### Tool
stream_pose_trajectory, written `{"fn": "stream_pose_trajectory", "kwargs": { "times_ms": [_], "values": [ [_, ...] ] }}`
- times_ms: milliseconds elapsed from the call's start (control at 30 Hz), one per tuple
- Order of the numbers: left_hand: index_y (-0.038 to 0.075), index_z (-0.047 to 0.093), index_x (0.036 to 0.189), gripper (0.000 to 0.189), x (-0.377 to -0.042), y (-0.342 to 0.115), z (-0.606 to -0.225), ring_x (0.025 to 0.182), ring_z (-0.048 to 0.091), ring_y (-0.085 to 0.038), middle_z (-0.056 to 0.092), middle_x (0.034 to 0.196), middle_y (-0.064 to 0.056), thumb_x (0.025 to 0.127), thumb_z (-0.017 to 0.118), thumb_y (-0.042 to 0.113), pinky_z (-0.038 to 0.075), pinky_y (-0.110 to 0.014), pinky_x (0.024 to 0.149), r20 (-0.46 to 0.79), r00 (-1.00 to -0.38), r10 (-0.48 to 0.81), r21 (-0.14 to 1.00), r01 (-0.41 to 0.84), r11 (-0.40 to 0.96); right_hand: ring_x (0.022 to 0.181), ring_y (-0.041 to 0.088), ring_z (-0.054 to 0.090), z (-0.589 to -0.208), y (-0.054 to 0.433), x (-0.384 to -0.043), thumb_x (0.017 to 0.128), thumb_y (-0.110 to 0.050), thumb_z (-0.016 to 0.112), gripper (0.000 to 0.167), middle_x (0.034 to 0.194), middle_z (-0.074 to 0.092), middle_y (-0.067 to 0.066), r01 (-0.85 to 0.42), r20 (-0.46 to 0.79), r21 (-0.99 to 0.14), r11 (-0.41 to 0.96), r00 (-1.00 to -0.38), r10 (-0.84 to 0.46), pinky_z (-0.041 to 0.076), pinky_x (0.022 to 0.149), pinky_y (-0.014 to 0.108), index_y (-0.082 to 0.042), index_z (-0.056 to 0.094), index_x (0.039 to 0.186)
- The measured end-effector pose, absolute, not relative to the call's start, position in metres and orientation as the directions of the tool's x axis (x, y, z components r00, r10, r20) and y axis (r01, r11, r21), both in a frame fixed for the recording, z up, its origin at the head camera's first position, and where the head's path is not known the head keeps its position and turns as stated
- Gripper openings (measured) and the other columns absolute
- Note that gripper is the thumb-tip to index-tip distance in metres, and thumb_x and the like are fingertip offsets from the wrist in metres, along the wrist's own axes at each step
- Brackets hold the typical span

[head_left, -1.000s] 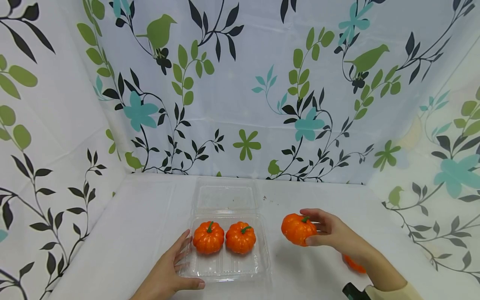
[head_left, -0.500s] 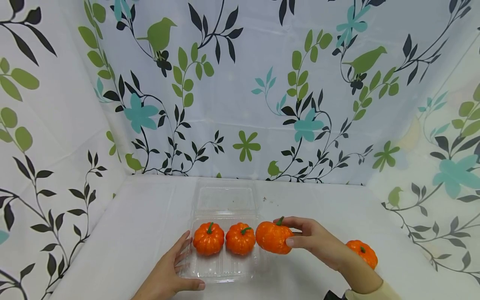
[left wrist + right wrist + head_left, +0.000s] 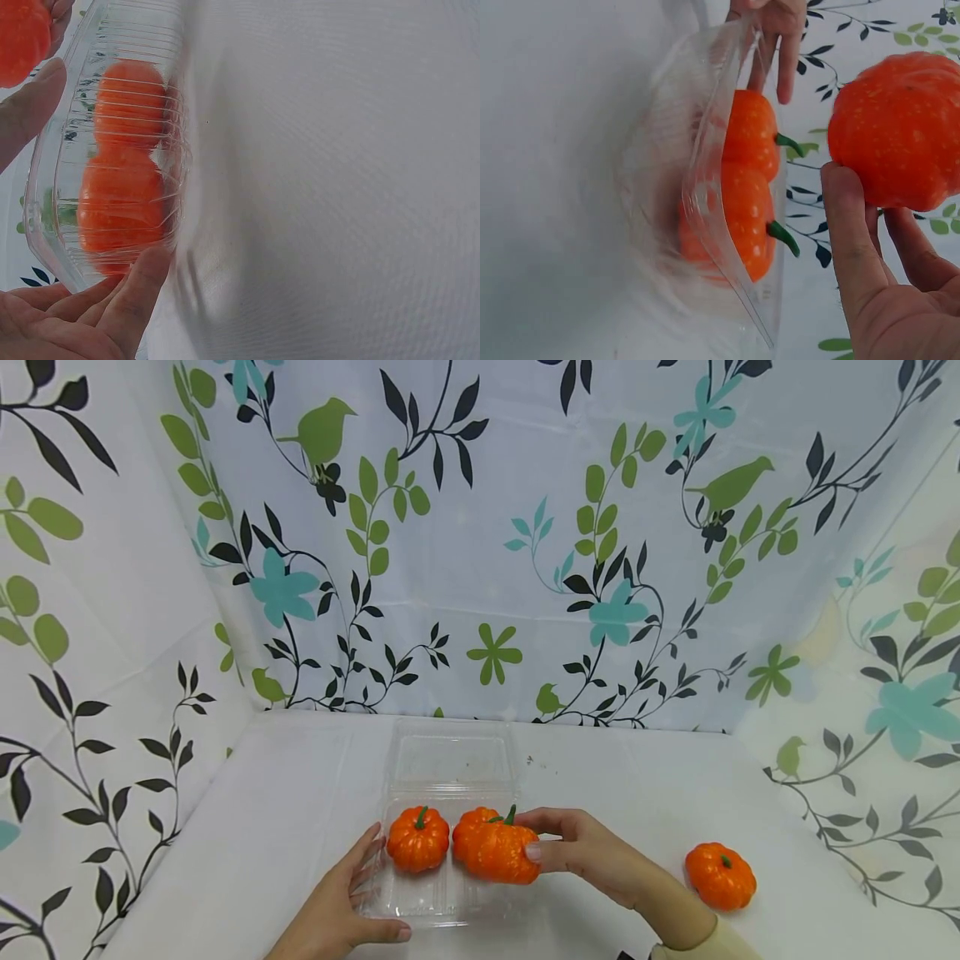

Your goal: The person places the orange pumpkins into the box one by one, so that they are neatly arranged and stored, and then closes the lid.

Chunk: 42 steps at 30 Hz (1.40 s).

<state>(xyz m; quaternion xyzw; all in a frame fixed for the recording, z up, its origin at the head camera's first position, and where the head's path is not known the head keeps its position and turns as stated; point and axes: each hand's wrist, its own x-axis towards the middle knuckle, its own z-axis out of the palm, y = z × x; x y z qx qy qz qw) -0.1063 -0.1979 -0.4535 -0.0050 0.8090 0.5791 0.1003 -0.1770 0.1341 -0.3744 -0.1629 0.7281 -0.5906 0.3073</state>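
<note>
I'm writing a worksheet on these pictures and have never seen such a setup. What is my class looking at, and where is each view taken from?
There is no machine here, only a person's two bare hands. The head view comes from a camera worn on the head, looking forward and down. The other two come from a camera on each wrist, so they look sideways and close.

On the white surface stands a clear plastic container, its lid open, with two orange pumpkins inside. Another pumpkin lies to the right.

The left hand rests against the container. The right hand holds a fourth pumpkin, raised above the container's rim.
</note>
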Motion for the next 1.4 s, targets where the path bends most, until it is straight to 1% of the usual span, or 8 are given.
{"fn": "stream_pose_trajectory", "kwargs": {
  "times_ms": [233, 333, 500, 600, 867, 1000, 1167, 1400],
  "values": [
    [0.01, 0.018, 0.162, 0.132, -0.107, -0.197, -0.452, 0.139, 0.039, -0.048, 0.033, 0.158, -0.027, 0.059, 0.099, 0.025, 0.049, -0.052, 0.103, -0.182, -0.979, 0.088, 0.932, -0.143, 0.333, 0.113, 0.023, 0.061, -0.384, 0.115, -0.174, 0.094, -0.03, 0.068, 0.053, 0.138, 0.057, 0.009, 0.107, -0.255, -0.958, 0.267, -0.742, -0.619, 0.053, 0.1, 0.041, -0.004, 0.057, 0.14],
    [0.011, 0.019, 0.162, 0.133, -0.107, -0.196, -0.452, 0.139, 0.039, -0.047, 0.034, 0.158, -0.026, 0.058, 0.1, 0.027, 0.048, -0.052, 0.103, -0.194, -0.978, 0.078, 0.926, -0.156, 0.343, 0.112, 0.023, 0.062, -0.388, 0.107, -0.173, 0.095, -0.03, 0.067, 0.051, 0.134, 0.059, 0.009, 0.104, -0.243, -0.962, 0.252, -0.746, -0.62, 0.054, 0.098, 0.039, -0.003, 0.059, 0.137],
    [0.011, 0.018, 0.162, 0.131, -0.107, -0.197, -0.452, 0.139, 0.039, -0.048, 0.032, 0.158, -0.027, 0.06, 0.099, 0.028, 0.048, -0.052, 0.103, -0.199, -0.976, 0.085, 0.926, -0.16, 0.341, 0.109, 0.023, 0.064, -0.395, 0.095, -0.172, 0.097, -0.034, 0.066, 0.051, 0.126, 0.063, 0.009, 0.111, -0.239, -0.965, 0.238, -0.747, -0.62, 0.055, 0.096, 0.039, 0.001, 0.06, 0.134],
    [0.01, 0.018, 0.162, 0.129, -0.107, -0.197, -0.452, 0.139, 0.039, -0.049, 0.032, 0.158, -0.028, 0.062, 0.098, 0.028, 0.05, -0.052, 0.101, -0.194, -0.977, 0.086, 0.928, -0.154, 0.34, 0.108, 0.023, 0.065, -0.401, 0.088, -0.172, 0.096, -0.036, 0.067, 0.052, 0.125, 0.064, 0.008, 0.096, -0.239, -0.961, 0.258, -0.757, -0.609, 0.056, 0.096, 0.039, 0.0, 0.061, 0.133],
    [0.012, 0.019, 0.162, 0.133, -0.108, -0.196, -0.454, 0.138, 0.04, -0.049, 0.034, 0.158, -0.026, 0.057, 0.1, 0.028, 0.05, -0.052, 0.099, -0.196, -0.979, 0.063, 0.927, -0.164, 0.339, 0.106, 0.02, 0.058, -0.412, 0.07, -0.17, 0.091, -0.043, 0.073, 0.046, 0.115, 0.067, 0.001, -0.01, -0.226, -0.923, 0.385, -0.796, -0.561, 0.057, 0.087, 0.036, -0.01, 0.069, 0.123],
    [0.01, 0.018, 0.162, 0.131, -0.108, -0.196, -0.453, 0.138, 0.039, -0.051, 0.033, 0.157, -0.029, 0.06, 0.099, 0.024, 0.05, -0.054, 0.1, -0.186, -0.978, 0.09, 0.932, -0.147, 0.331, 0.104, 0.018, 0.059, -0.416, 0.063, -0.167, 0.09, -0.045, 0.075, 0.046, 0.111, 0.068, -0.002, -0.055, -0.212, -0.9, 0.433, -0.812, -0.544, 0.057, 0.087, 0.036, -0.013, 0.07, 0.122],
    [0.011, 0.019, 0.162, 0.131, -0.107, -0.196, -0.453, 0.138, 0.039, -0.05, 0.033, 0.157, -0.028, 0.059, 0.099, 0.024, 0.05, -0.054, 0.1, -0.184, -0.979, 0.092, 0.93, -0.144, 0.337, 0.098, 0.016, 0.062, -0.417, 0.055, -0.163, 0.088, -0.046, 0.076, 0.046, 0.108, 0.069, -0.005, -0.11, -0.18, -0.871, 0.479, -0.835, -0.52, 0.057, 0.086, 0.037, -0.013, 0.071, 0.12],
    [0.013, 0.02, 0.162, 0.132, -0.107, -0.196, -0.452, 0.139, 0.04, -0.048, 0.035, 0.157, -0.026, 0.058, 0.1, 0.026, 0.049, -0.054, 0.1, -0.193, -0.978, 0.075, 0.93, -0.158, 0.333, 0.084, 0.011, 0.065, -0.419, 0.045, -0.157, 0.085, -0.05, 0.079, 0.052, 0.106, 0.069, -0.008, -0.159, -0.14, -0.841, 0.517, -0.859, -0.492, 0.059, 0.072, 0.027, -0.011, 0.072, 0.119]
  ]
}}
